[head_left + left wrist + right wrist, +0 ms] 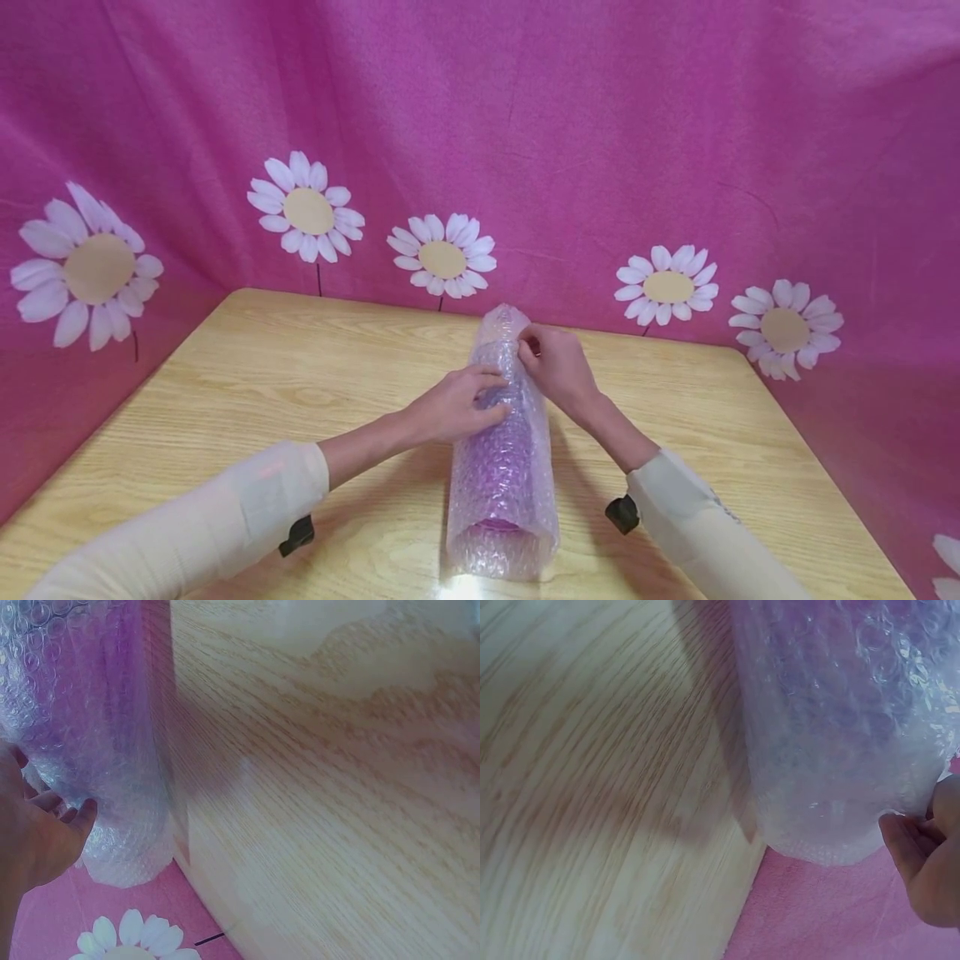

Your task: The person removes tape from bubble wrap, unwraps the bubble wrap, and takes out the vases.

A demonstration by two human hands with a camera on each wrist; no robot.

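A tube of clear bubble wrap lies lengthwise on the table, wound around a purple object. Through the layers the object looks long and rounded, but its kind cannot be made out. My left hand rests on the upper left of the wrap with thumb and fingers spread; the left wrist view shows the fingertips against the plastic. Near the far end, my right hand pinches the edge of the bubble wrap between thumb and curled fingers, as the right wrist view also shows. The wrap extends past the object at the near end.
The light wooden table meets a pink cloth backdrop printed with white daisies at its back and sides. The far end of the wrapped bundle reaches the table's back edge. Both forearms wear pale sleeves with small black devices beneath.
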